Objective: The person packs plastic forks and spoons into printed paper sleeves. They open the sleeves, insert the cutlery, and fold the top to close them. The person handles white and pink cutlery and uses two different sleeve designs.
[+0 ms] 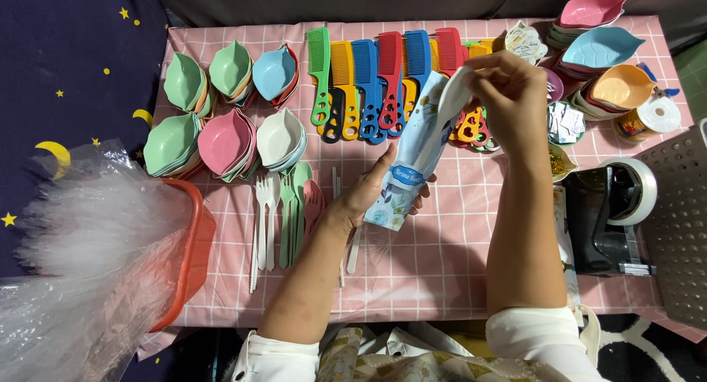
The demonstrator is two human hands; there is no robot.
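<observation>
From the head camera, we judge the likeliest slip to be at the mouth of the printed paper sleeve (416, 157): our right hand (508, 95) pinches only its thin top edge, so a hard pull could tear it or tug it out of the lower grip. A wide elbow swing could also scatter the row of coloured combs (372, 80) at twelve o'clock, or the plastic forks and spoons (283, 205) at nine o'clock.

The sleeve slants between both hands. Our left hand (379, 187) is closed around its lower half, at seven o'clock from the right hand, which grips the upper end with closed fingertips. Leaf-shaped bowls (224, 143) lie at ten o'clock.
</observation>
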